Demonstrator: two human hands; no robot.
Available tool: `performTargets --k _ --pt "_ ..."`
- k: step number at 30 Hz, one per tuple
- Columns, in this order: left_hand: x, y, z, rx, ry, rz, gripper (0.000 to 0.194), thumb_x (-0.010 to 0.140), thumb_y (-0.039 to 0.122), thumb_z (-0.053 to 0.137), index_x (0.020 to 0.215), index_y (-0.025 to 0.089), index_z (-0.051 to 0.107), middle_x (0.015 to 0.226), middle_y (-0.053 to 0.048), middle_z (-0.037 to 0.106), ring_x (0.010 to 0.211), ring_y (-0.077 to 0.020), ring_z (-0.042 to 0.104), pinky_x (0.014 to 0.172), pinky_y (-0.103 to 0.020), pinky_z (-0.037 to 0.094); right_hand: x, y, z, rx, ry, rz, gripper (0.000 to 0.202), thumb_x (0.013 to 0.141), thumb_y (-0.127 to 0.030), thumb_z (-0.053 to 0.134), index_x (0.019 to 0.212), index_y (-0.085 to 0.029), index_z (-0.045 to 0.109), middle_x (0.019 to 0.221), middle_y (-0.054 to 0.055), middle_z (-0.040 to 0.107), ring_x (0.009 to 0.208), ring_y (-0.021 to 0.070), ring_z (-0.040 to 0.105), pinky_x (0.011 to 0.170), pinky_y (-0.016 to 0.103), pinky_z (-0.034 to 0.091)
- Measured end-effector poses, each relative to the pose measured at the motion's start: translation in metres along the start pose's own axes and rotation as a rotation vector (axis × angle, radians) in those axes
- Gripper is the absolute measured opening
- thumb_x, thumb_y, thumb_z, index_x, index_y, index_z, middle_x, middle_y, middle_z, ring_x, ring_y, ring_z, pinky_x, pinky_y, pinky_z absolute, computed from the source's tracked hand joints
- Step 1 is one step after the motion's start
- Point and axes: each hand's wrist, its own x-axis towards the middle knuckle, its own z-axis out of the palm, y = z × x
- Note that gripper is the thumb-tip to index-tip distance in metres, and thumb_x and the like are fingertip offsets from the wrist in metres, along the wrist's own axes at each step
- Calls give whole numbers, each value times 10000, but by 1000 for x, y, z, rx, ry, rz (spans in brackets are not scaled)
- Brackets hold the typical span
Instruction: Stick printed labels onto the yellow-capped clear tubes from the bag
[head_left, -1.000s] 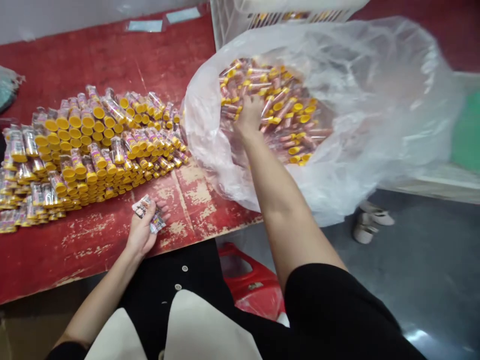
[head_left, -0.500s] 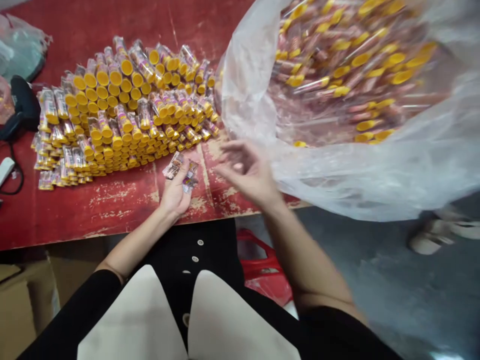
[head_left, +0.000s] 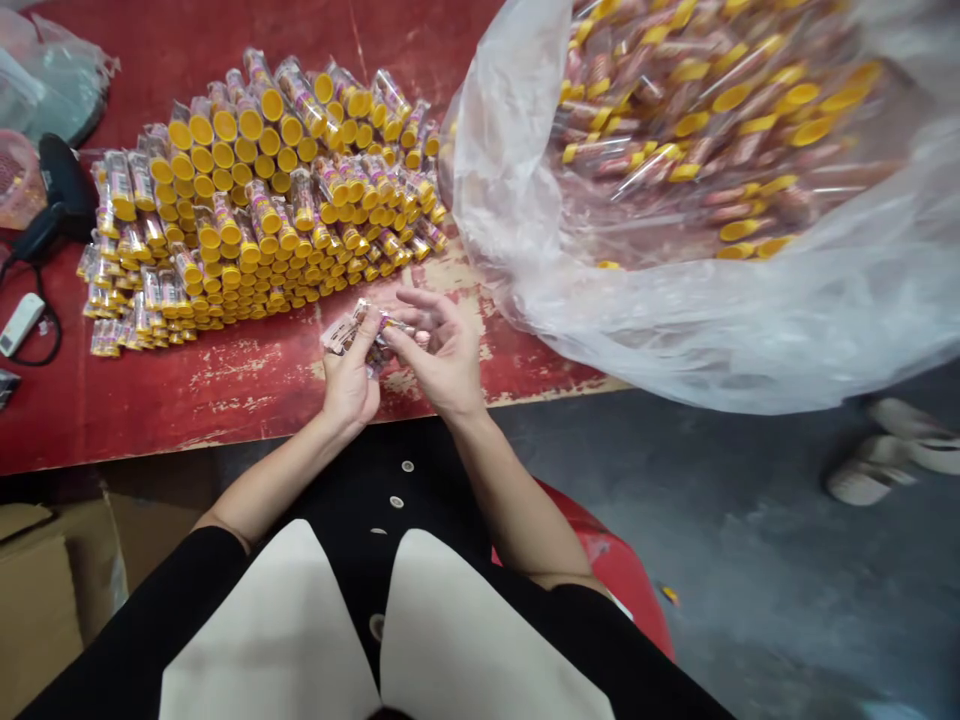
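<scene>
My left hand (head_left: 351, 385) is closed around a small bunch of printed clear plastic wrappers (head_left: 343, 332), thumb on top, just above the table's front edge. From the right, my right hand (head_left: 444, 355) meets the bunch, its thumb and fingertips at the purple-marked end of a wrapper; its index finger is raised and the exact grip is partly hidden. Beyond my hands lies a large stack of clear tubes with yellow caps (head_left: 251, 255), wrapped in printed film, caps facing me. To the right, a big translucent plastic bag (head_left: 510, 190) holds many loose yellow-capped tubes (head_left: 686, 125).
The worn red table (head_left: 247, 400) ends close to my body. At left are a black handheld scanner (head_left: 64, 190), a white device with a cable (head_left: 22, 325) and a pink basket (head_left: 19, 185). A red stool (head_left: 622, 570) and cardboard boxes (head_left: 45, 590) are below.
My right hand has moved left from beside the bag to the wrappers in my left hand. My left hand stays closed on the bunch. The view has shifted slightly.
</scene>
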Motion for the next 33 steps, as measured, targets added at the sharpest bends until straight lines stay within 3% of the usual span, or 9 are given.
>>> performTargets --k 4,8,11,18,22,26,29,31,33 --pt "-6 2 2 0 60 -75 299 732 281 865 814 160 604 665 65 618 539 -38 533 528 -169 410 2 -1 -16 -60 59 -2 333 909 -521 648 1055 -223 623 714 -39 619 507 64 540 490 192 489" --pt "-5 3 5 20 103 -91 337 752 357 856 786 166 581 653 70 597 533 -35 527 532 -168 403 -9 -12 -36 -159 -40 -118 447 955 -511 572 1334 -272 564 1163 65 685 936 142 705 809 288 620" --pt "-3 4 6 20 57 -132 321 765 369 846 790 163 600 664 64 603 537 -35 533 531 -167 400 -24 -26 -43 -277 -18 -209 583 926 -415 647 1470 -316 462 1205 72 674 1038 175 698 893 335 623" --pt "-2 2 4 35 46 -131 290 750 332 858 788 155 632 689 56 622 549 -42 550 537 -177 434 -38 -46 -43 -499 84 -455 319 854 -228 741 1165 -288 706 1064 52 716 1020 211 701 916 391 609" --pt "-3 -1 1 71 -12 -120 332 714 369 880 827 157 652 717 43 663 572 -58 600 556 -179 483 -36 -52 -46 -626 54 -569 377 862 -202 727 1226 -301 709 1027 60 680 944 195 685 842 369 611" --pt "-8 -4 1 89 -48 -111 379 694 439 883 841 168 661 751 22 700 681 -107 695 635 -198 554 -38 -53 -46 -674 25 -578 504 906 -244 675 1397 -321 591 1123 83 651 1039 221 668 921 402 611" --pt "-15 -3 3 138 -104 -103 406 680 451 889 917 187 690 852 -4 744 838 -162 749 702 -228 590 -41 -50 -47 -693 -43 -503 599 987 -274 520 1565 -322 375 1354 116 560 1254 248 598 1087 455 552" --pt "-17 -1 4 158 -143 -78 437 649 404 915 974 201 705 896 2 756 802 -149 746 683 -219 590 -44 -47 -48 -661 -168 -452 634 1011 -277 450 1613 -322 257 1502 113 486 1398 264 510 1170 492 490" --pt "-18 2 4 176 -159 -56 488 620 374 934 1020 212 708 917 13 760 702 -117 721 624 -198 574 -46 -44 -50 -596 -239 -421 644 1009 -283 469 1614 -331 254 1558 92 475 1446 270 482 1187 501 477"
